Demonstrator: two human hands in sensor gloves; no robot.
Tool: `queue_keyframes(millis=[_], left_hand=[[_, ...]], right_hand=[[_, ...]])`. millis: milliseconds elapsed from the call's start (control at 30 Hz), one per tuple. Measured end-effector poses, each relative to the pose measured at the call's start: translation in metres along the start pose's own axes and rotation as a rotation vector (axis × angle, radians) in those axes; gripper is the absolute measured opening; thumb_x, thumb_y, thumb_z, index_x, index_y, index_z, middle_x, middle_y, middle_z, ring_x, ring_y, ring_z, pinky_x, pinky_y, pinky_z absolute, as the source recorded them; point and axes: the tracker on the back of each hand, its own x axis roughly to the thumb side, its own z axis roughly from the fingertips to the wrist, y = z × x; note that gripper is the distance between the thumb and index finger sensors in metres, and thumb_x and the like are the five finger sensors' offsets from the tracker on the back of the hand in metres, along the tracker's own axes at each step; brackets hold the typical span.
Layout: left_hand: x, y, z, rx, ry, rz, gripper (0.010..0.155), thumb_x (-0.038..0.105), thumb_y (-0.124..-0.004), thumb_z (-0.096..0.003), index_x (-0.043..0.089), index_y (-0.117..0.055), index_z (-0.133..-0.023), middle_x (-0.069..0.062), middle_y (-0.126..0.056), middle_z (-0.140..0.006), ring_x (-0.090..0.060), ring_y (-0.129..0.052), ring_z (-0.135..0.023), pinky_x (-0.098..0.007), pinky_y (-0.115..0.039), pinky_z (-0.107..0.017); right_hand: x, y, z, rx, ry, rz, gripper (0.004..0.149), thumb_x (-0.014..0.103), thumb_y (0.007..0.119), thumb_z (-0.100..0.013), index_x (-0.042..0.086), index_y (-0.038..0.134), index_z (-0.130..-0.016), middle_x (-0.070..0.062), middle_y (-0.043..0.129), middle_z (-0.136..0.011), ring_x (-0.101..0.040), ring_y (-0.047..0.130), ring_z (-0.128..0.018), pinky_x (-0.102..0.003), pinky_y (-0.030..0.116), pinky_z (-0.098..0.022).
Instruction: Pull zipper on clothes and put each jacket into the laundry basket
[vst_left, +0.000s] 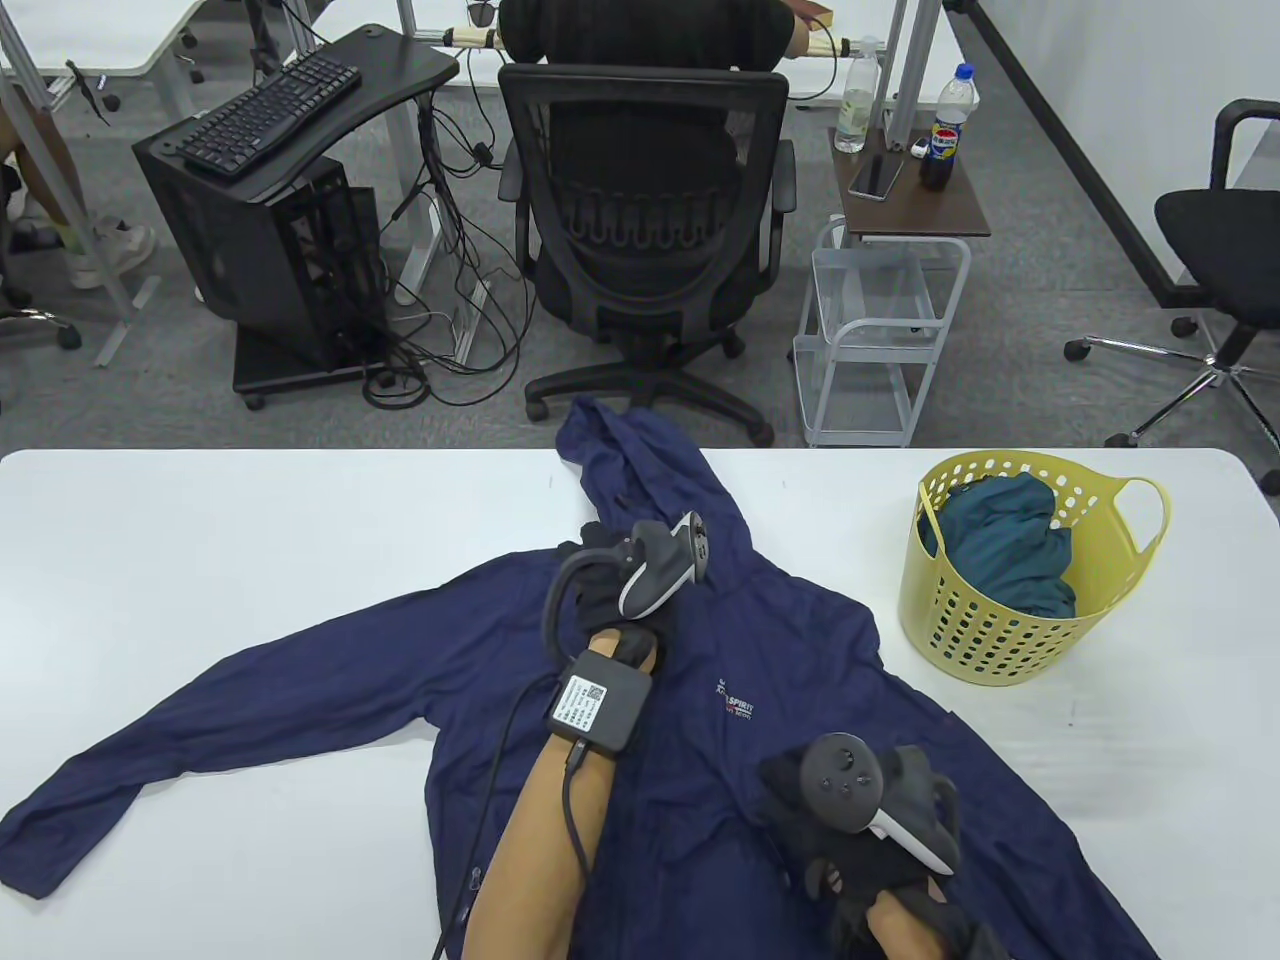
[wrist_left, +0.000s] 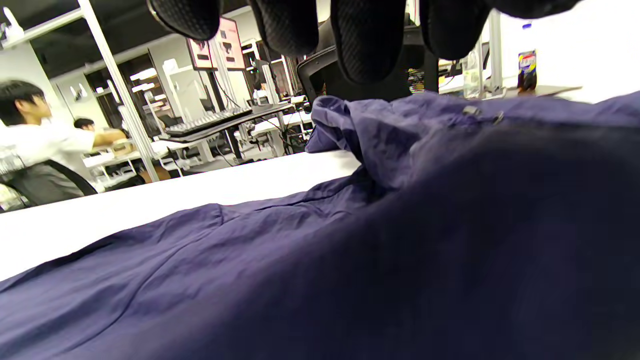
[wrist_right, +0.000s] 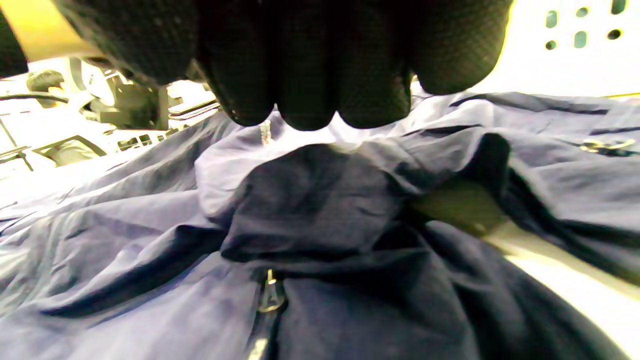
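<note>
A navy hooded jacket (vst_left: 800, 680) lies spread front-up on the white table (vst_left: 200, 560), hood toward the far edge. My left hand (vst_left: 592, 548) is at its collar. In the left wrist view its fingertips (wrist_left: 367, 45) hang just above the cloth (wrist_left: 350, 250) and hold nothing. My right hand (vst_left: 792, 790) sits on the jacket's lower right front. There its curled fingers (wrist_right: 305, 75) meet a raised fold of fabric (wrist_right: 320, 190). A small zipper pull (wrist_right: 270, 295) shows below that fold. The yellow laundry basket (vst_left: 1000, 640) stands at the right with a teal garment (vst_left: 1010, 550) inside.
Beyond the table's far edge is a person on a black office chair (vst_left: 640, 200), with a white wire cart (vst_left: 880, 340) behind the basket. The jacket's left sleeve (vst_left: 200, 740) stretches toward the table's left front.
</note>
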Motion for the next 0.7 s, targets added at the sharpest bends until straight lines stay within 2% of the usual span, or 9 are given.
queue_keyframes(millis=[100,167,233,300,400,433,533,600,700], left_hand=[[0.009,-0.023,-0.020,-0.093,-0.018,-0.075,0.063,0.055,-0.062,-0.0353,0.058,-0.050,-0.097,0.023,-0.051,-0.116,-0.020,-0.040,-0.113,-0.057,-0.045,-0.078],[0.013,-0.037,-0.028,-0.196,-0.042,-0.089,0.069,0.054,-0.063,-0.0361,0.059,-0.035,-0.098,0.029,-0.026,-0.118,-0.017,-0.022,-0.114,-0.056,-0.037,-0.081],[0.014,-0.049,-0.035,-0.272,-0.074,-0.054,0.076,0.053,-0.068,-0.0359,0.057,-0.023,-0.098,0.030,-0.013,-0.116,-0.015,-0.012,-0.113,-0.055,-0.032,-0.082],[0.011,-0.055,-0.040,-0.323,-0.091,0.000,0.075,0.049,-0.063,-0.0371,0.055,-0.019,-0.097,0.029,-0.010,-0.116,-0.016,-0.007,-0.112,-0.056,-0.031,-0.082],[0.001,-0.054,-0.048,-0.362,-0.100,0.112,0.077,0.048,-0.071,-0.0365,0.051,-0.027,-0.100,0.028,-0.031,-0.118,-0.015,-0.012,-0.113,-0.058,-0.026,-0.082],[-0.002,-0.053,-0.050,-0.383,-0.107,0.128,0.081,0.048,-0.072,-0.0364,0.049,-0.023,-0.100,0.026,-0.033,-0.116,-0.015,-0.017,-0.113,-0.059,-0.026,-0.082],[-0.011,-0.054,-0.054,-0.419,-0.119,0.196,0.082,0.046,-0.078,-0.0351,0.039,-0.032,-0.103,0.014,-0.056,-0.103,-0.016,-0.034,-0.105,-0.062,-0.027,-0.080],[-0.015,-0.055,-0.053,-0.333,-0.099,0.218,0.078,0.049,-0.083,-0.0305,0.041,-0.049,-0.100,0.014,-0.070,-0.090,-0.017,-0.049,-0.098,-0.063,-0.036,-0.077],[-0.033,-0.047,-0.044,-0.150,-0.043,0.262,0.062,0.054,-0.084,-0.0263,0.043,-0.068,-0.086,0.017,-0.082,-0.075,-0.015,-0.066,-0.091,-0.064,-0.049,-0.073]], right_hand=[[-0.001,0.000,0.000,-0.001,0.003,-0.009,0.052,0.046,0.076,-0.046,0.025,0.083,-0.093,-0.006,0.083,-0.102,-0.039,0.085,-0.084,-0.055,0.072,-0.059],[-0.001,0.000,0.000,0.001,0.002,-0.005,0.052,0.046,0.076,-0.046,0.025,0.083,-0.093,-0.006,0.084,-0.102,-0.039,0.085,-0.084,-0.055,0.072,-0.059],[-0.001,0.001,0.000,0.005,0.001,-0.004,0.052,0.046,0.076,-0.046,0.025,0.083,-0.093,-0.005,0.083,-0.102,-0.039,0.085,-0.084,-0.055,0.072,-0.059],[-0.002,0.002,-0.001,0.013,0.001,-0.006,0.052,0.046,0.076,-0.046,0.025,0.083,-0.093,-0.005,0.084,-0.102,-0.039,0.085,-0.084,-0.055,0.072,-0.059],[-0.003,0.005,-0.003,0.028,0.007,0.003,0.052,0.046,0.076,-0.046,0.025,0.083,-0.093,-0.005,0.084,-0.102,-0.039,0.085,-0.085,-0.055,0.072,-0.060],[-0.003,0.006,-0.003,0.030,0.006,0.005,0.052,0.047,0.076,-0.046,0.025,0.083,-0.093,-0.005,0.084,-0.102,-0.039,0.085,-0.084,-0.055,0.072,-0.060],[-0.003,0.007,-0.003,0.035,0.006,0.004,0.052,0.047,0.076,-0.046,0.025,0.083,-0.093,-0.005,0.084,-0.102,-0.039,0.085,-0.084,-0.055,0.072,-0.059],[-0.002,0.008,-0.004,0.036,0.004,0.011,0.052,0.047,0.076,-0.046,0.025,0.083,-0.093,-0.005,0.084,-0.102,-0.039,0.086,-0.084,-0.055,0.072,-0.059],[-0.002,0.009,-0.004,0.037,0.002,0.014,0.052,0.047,0.076,-0.046,0.026,0.084,-0.093,-0.005,0.085,-0.101,-0.039,0.086,-0.084,-0.055,0.072,-0.060]])
